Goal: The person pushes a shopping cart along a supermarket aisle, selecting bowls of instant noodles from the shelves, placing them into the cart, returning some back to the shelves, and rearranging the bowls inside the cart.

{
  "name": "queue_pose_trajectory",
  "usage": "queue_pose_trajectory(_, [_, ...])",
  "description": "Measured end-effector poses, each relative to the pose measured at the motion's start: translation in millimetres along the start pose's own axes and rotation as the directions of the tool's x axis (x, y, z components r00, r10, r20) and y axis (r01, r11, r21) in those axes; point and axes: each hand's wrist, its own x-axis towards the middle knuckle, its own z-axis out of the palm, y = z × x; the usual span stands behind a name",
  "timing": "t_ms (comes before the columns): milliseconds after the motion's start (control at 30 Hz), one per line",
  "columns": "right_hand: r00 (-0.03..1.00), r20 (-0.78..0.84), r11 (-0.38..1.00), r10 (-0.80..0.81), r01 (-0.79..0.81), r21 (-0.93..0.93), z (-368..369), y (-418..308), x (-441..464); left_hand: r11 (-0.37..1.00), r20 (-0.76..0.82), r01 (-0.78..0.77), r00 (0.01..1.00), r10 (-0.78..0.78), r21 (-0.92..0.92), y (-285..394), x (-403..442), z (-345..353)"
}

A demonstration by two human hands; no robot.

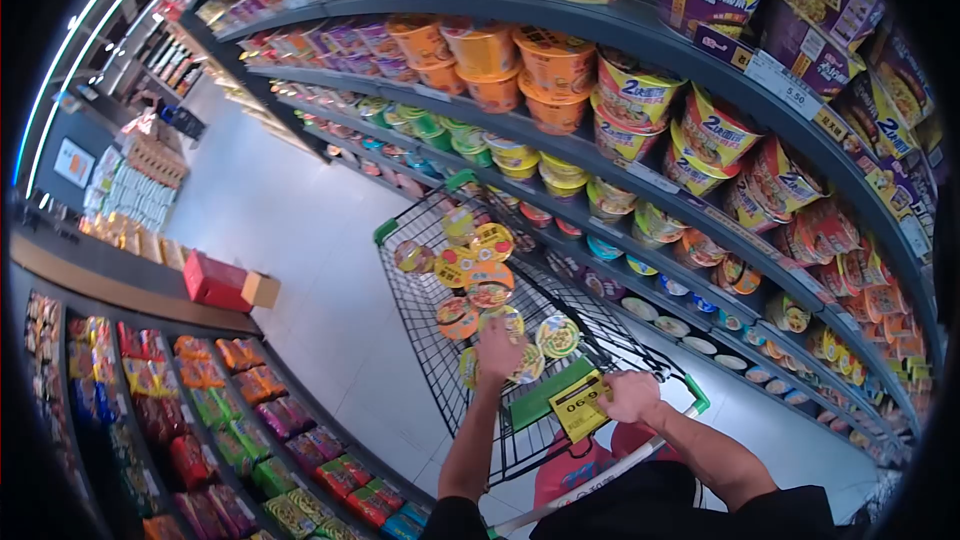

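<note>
A black wire shopping cart (410, 290) with green corners stands in front of me. Several instant noodle cups with round printed lids lie in it, among them an orange bowl (490, 284) and a pale green cup (557, 336). My left hand (497, 352) reaches into the cart, its fingers closed at a yellow-green noodle cup (508, 318); the hand hides part of that cup. My right hand (632, 398) is by the cart handle (640, 456), fingers closed at the edge of a yellow price sign (578, 406). The sign lies over the green seat flap (535, 398).
Curved shelves (560, 140) of noodle cups and bowls run close along the right. A lower shelf of packets (230, 420) stands at the left. A red box (213, 282) sits at its far end. Tiled aisle floor (300, 230) extends ahead.
</note>
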Motion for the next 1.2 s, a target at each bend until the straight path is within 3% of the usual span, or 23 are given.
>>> queue_pose_trajectory(33, [1.000, -0.009, 1.000, -0.002, 0.002, 0.005, 1.5, 0.4, 0.4, 0.999, -0.011, 0.035, 0.999, -0.035, -0.010, -6.7, 23.3, 3.6])
queue_pose_trajectory(100, [0.999, -0.032, 1.000, -0.003, 0.003, 0.013, 3.9, 2.7, 1.4, 0.988, -0.151, 0.022, 0.989, 0.001, 0.151, -18.2, 62.9, 16.9])
queue_pose_trajectory(200, [1.000, -0.004, 1.000, 0.004, -0.004, 0.014, 2.1, 3.7, 4.2, 0.961, 0.008, 0.132, 0.990, -0.138, 0.242, 5.8, 103.8, -14.7])
queue_pose_trajectory(300, [1.000, -0.014, 1.000, -0.007, 0.007, 0.017, 12.3, 9.0, 8.5, 0.938, 0.022, 0.109, 0.992, -0.123, 0.328, -8.7, 135.0, 0.2])
queue_pose_trajectory(433, [0.999, 0.040, 1.000, 0.018, -0.019, 0.018, -2.4, -0.6, 6.0, 0.889, 0.146, 0.132, 0.966, -0.216, 0.438, -21.2, 157.0, 16.9])
queue_pose_trajectory(600, [1.000, 0.031, 1.000, 0.006, -0.007, 0.028, -0.5, -1.3, 6.9, 0.887, 0.065, 0.132, 0.982, -0.179, 0.443, -22.1, 161.2, 9.2])
queue_pose_trajectory(700, [0.995, 0.100, 1.000, 0.003, -0.003, 0.004, -5.0, -1.5, 7.8, 0.916, 0.018, 0.207, 0.974, -0.227, 0.344, -23.2, 159.9, 3.8])
queue_pose_trajectory(733, [0.994, 0.113, 1.000, 0.007, -0.008, 0.016, -5.8, -1.4, 5.5, 0.924, -0.083, 0.246, 0.969, -0.232, 0.291, -13.1, 152.1, -0.3])
queue_pose_trajectory(833, [0.993, 0.116, 0.999, -0.002, -0.003, 0.040, -12.2, -2.4, 6.3, 0.995, -0.392, -0.037, 0.917, 0.073, 0.098, -57.2, 125.5, 35.1])
queue_pose_trajectory(867, [0.994, 0.111, 0.999, -0.007, 0.003, 0.041, -13.3, -2.7, 5.3, 0.999, -0.411, 0.007, 0.912, 0.012, 0.045, -42.5, 113.6, 27.2])
queue_pose_trajectory(933, [0.995, 0.099, 0.999, -0.013, 0.008, 0.048, -11.9, -3.6, 2.6, 0.993, -0.435, 0.100, 0.893, -0.118, -0.063, 10.7, 58.9, -2.6])
queue_pose_trajectory(1033, [0.994, 0.113, 0.998, 0.003, -0.010, 0.061, -7.9, -3.4, 3.5, 0.982, -0.391, 0.120, 0.905, -0.168, -0.145, 84.9, -6.0, -42.5])
queue_pose_trajectory(1067, [0.992, 0.127, 0.998, 0.008, -0.016, 0.067, -9.6, -5.2, 3.3, 0.989, -0.367, 0.101, 0.921, -0.133, -0.106, 83.6, -26.1, -38.7])
queue_pose_trajectory(1200, [0.990, -0.124, 0.982, -0.068, 0.088, 0.164, 15.3, -1.1, -2.5, 0.999, -0.254, -0.019, 0.967, 0.006, -0.049, 135.5, -96.9, -50.8])
